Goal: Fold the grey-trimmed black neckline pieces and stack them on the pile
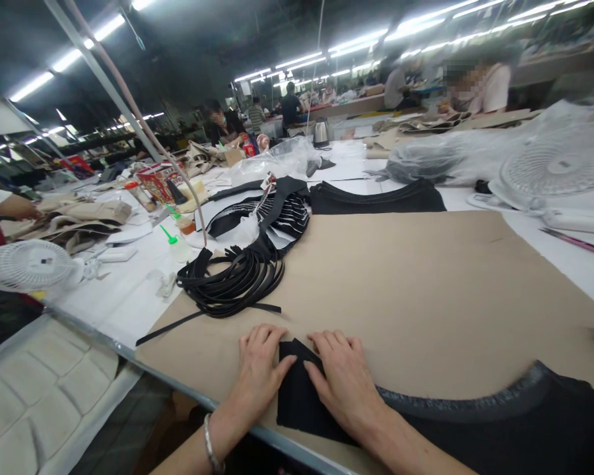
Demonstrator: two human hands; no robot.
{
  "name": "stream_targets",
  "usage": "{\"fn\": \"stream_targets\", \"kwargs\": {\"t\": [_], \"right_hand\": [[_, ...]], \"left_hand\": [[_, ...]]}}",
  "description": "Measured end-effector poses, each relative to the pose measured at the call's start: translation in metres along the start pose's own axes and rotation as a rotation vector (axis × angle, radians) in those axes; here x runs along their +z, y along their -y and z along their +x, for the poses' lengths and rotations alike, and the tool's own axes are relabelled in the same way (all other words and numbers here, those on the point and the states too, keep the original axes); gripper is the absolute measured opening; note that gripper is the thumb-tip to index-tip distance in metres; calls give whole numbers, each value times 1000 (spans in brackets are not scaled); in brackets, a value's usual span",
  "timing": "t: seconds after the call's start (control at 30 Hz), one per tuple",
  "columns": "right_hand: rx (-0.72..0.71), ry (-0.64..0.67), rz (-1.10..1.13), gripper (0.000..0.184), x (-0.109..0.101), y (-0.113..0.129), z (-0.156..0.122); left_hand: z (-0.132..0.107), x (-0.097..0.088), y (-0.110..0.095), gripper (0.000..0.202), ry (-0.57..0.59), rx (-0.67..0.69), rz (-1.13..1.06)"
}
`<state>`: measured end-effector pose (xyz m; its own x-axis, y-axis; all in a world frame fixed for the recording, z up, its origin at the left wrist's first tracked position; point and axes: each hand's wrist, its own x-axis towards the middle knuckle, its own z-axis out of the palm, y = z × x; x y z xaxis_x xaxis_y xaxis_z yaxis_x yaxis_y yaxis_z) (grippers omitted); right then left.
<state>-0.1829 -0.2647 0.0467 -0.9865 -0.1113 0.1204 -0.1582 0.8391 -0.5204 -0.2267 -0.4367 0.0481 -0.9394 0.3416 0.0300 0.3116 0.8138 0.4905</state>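
A black fabric piece (499, 429) with a curved, greyish shiny edge lies along the near side of brown paper (406, 284). At its left end my left hand (262, 363) rests with fingers spread, the thumb on the fabric and the fingertips on the paper. My right hand (344, 376) presses down on the same end, fingers apart and thumb pointing at the left one. Neither hand grips anything. Beyond the left hand lies a coil of black strips (232, 284), with one strip's tail stretching left. My palms hide part of the fabric.
Behind the coil are striped black pieces (282, 214) and another black fabric panel (376, 198). White fans (27, 265) stand left and right. Pink-handled tweezers or a similar slim tool (577, 242) lie at right. Glue bottles (173, 244) stand left. Other people work farther back.
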Motion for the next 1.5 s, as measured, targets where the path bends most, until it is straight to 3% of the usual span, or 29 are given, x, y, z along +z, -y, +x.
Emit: {"fn": "stream_targets", "kwargs": {"t": [0.17, 0.4, 0.5, 0.63, 0.87, 1.13, 1.33, 1.5], "right_hand": [[40, 63, -14, 26, -2, 5, 7], [84, 78, 214, 19, -8, -1, 7], [-23, 6, 275, 17, -18, 0, 6], [-175, -75, 195, 11, -30, 8, 3], [-309, -165, -7, 5, -36, 14, 0], [-394, -189, -101, 11, -41, 15, -9], [-391, -194, -120, 12, -44, 14, -11], [-253, -90, 108, 14, -59, 11, -9]], "left_hand": [[13, -3, -13, 31, 61, -160, -74], [21, 1, -2, 8, 215, -225, -369], [18, -7, -4, 16, 255, -209, -511], [8, -23, -20, 22, 256, -172, -610], [-7, -37, -44, 17, 185, -120, -558], [-17, -41, -54, 19, 149, -60, -405], [-18, -38, -57, 18, 151, -95, -425], [-21, -39, -60, 20, 96, -118, -324]]}}
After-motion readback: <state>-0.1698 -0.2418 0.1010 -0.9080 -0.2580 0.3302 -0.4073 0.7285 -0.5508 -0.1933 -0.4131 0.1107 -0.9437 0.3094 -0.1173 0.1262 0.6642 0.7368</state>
